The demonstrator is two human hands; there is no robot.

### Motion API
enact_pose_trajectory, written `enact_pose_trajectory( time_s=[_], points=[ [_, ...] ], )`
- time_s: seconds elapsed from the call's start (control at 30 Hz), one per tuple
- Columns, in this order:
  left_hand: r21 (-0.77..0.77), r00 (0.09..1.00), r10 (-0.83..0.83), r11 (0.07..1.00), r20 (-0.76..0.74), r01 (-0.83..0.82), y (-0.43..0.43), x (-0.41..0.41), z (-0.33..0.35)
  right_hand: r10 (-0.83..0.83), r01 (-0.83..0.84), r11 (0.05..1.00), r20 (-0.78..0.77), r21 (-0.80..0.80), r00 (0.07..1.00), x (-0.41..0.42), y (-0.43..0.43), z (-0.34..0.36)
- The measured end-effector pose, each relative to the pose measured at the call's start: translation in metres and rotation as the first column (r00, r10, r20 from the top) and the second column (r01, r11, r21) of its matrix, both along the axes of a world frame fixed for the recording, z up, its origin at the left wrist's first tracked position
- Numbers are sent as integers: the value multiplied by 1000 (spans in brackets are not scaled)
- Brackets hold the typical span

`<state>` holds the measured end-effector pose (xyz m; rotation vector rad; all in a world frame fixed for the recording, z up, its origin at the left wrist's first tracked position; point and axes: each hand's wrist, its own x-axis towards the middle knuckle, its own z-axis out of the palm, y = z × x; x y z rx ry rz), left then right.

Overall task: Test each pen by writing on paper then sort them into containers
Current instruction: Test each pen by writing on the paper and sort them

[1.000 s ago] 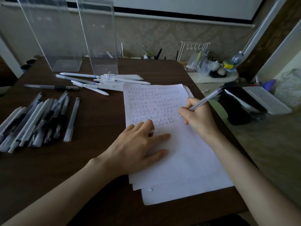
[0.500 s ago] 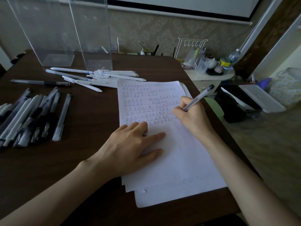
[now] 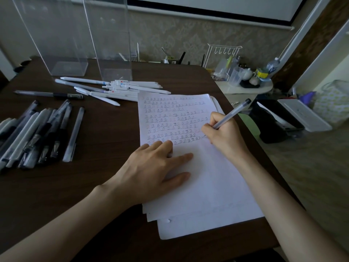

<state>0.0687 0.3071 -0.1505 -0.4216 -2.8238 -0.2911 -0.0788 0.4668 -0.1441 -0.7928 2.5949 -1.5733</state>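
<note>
- You sit at a dark wooden table (image 3: 105, 186) set against a patterned wall, with a small white side table (image 3: 243, 89) of cups and bottles off to the right.
- Your left hand (image 3: 151, 173) lies flat on the stack of paper (image 3: 207, 186), fingers straight and spread, pressing it down.
- Your right hand (image 3: 222, 135) pinches a clear pen (image 3: 231, 115), its tip touching the paper at the end of the last written row.
- A pile of white pens (image 3: 117, 87) lies just beyond the paper; a row of dark and clear pens (image 3: 37, 131) lies at the left.
- Two clear containers (image 3: 107, 36) stand upright at the far edge.
</note>
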Motion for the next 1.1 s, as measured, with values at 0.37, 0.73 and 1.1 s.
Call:
enact_pose_trajectory(
  time_s=[0.37,0.73,1.1],
  points=[
    [35,999,-25,999,22,24,-1,2,2,-68,70,996,-40,51,997,-3,0,-2],
    [559,984,152,810,92,-177,-4,-3,2,304,-213,905,209,-367,930,17,-10,14],
    [509,990,142,853,-20,-112,-7,-1,2,501,-330,820,309,-468,808,30,-10,17]
  ],
)
